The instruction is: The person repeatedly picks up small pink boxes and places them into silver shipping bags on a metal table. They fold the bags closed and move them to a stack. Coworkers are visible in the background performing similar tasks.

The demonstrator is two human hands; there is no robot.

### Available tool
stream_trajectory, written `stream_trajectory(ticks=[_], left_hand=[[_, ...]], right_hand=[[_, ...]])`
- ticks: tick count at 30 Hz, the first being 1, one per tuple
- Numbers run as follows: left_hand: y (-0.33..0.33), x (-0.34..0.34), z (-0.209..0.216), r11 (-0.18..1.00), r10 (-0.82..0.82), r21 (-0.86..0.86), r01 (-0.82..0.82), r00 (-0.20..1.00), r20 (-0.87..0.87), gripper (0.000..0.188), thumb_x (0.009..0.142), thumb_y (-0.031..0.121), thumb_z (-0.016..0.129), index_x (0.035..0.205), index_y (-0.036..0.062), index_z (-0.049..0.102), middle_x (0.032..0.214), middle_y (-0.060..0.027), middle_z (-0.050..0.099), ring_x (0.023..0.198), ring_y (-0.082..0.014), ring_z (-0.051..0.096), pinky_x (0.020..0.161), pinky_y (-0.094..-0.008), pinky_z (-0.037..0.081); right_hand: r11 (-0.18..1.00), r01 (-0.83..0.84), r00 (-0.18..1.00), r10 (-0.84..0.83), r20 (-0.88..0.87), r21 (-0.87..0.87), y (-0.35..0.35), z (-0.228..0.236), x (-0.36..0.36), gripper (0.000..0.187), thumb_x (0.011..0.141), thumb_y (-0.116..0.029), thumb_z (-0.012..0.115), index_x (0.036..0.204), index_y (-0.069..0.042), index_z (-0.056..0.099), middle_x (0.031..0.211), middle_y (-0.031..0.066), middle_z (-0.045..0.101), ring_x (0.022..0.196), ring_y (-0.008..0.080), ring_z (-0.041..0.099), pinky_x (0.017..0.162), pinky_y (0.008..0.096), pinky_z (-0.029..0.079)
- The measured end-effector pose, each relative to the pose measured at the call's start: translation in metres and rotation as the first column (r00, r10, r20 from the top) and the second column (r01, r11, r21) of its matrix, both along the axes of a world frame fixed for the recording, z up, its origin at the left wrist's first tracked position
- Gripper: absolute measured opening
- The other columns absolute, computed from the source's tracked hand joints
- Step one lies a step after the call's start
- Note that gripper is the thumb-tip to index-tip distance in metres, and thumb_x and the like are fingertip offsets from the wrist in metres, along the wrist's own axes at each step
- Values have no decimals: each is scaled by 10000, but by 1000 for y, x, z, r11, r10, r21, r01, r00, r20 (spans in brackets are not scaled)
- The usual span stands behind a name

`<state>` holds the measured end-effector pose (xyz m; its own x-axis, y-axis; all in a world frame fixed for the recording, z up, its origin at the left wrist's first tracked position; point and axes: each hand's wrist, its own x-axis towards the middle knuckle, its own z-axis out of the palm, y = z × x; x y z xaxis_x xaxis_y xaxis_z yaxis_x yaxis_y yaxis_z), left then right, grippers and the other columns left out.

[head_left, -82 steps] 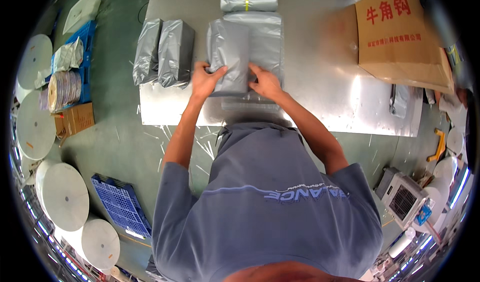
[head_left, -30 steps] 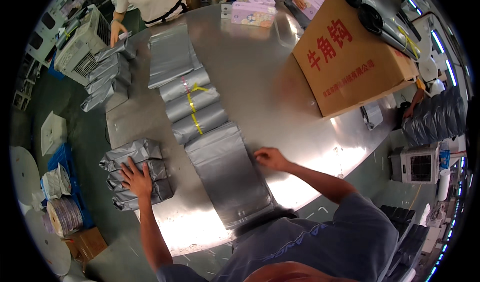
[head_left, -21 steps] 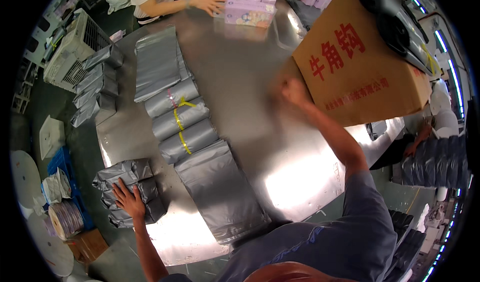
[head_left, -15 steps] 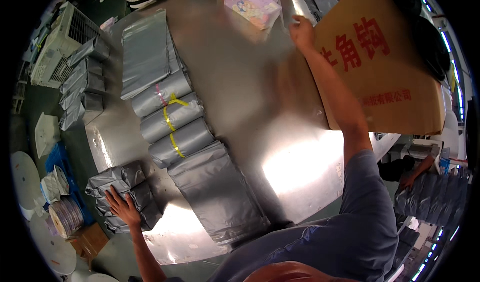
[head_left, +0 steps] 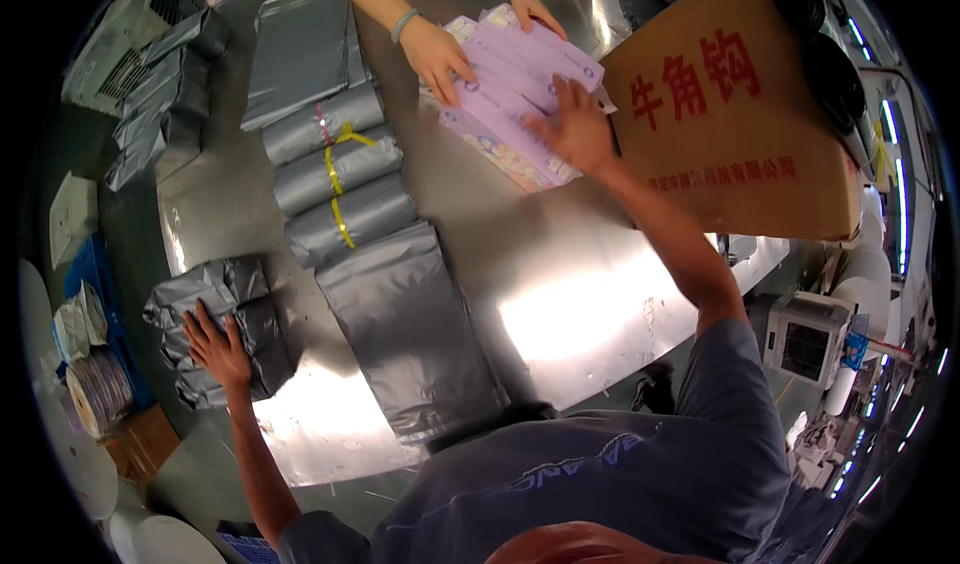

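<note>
My left hand point(head_left: 219, 350) lies flat with spread fingers on a lumpy stack of wrapped grey plastic parcels point(head_left: 235, 289) at the table's left edge. Farther off to the right, my right hand point(head_left: 580, 136) reaches over a group of flat lilac boxes point(head_left: 500, 99), fingers apart, its tips at or just above them. A co-worker's two hands rest on the same boxes from the far side. One visible long side of the boxes carries a coloured picture. Between my arms lie stacked flat grey plastic mailing bags point(head_left: 400, 334) and rolled grey bag bundles point(head_left: 340, 179) tied with yellow strips.
A large brown carton point(head_left: 700, 114) with red print stands on the metal table's point(head_left: 470, 264) right side, black coils at its edge. More grey parcels point(head_left: 165, 114) line the far left. A wire spool point(head_left: 100, 394) and a white machine point(head_left: 805, 339) stand beyond the table.
The co-worker's hands and the lilac boxes have come nearer across the table. My right hand has moved from beside the carton onto or over the boxes. My left hand stays on the grey parcels.
</note>
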<state>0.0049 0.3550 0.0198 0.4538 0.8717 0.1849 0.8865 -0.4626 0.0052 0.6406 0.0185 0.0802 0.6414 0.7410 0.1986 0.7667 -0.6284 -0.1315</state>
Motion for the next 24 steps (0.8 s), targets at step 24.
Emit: stream_trajectory(ticks=[24], left_hand=[[-357, 31, 14, 735, -550, -227, 639, 757, 354, 280, 994, 151, 590, 1254, 95, 677, 1176, -120, 674, 1057, -291, 658, 899, -411, 559]], right_hand=[[608, 756, -577, 446, -684, -241, -212, 71, -399, 578, 989, -446, 570, 1462, -121, 505, 1427, 135, 577, 1282, 383, 577, 1015, 623, 489]])
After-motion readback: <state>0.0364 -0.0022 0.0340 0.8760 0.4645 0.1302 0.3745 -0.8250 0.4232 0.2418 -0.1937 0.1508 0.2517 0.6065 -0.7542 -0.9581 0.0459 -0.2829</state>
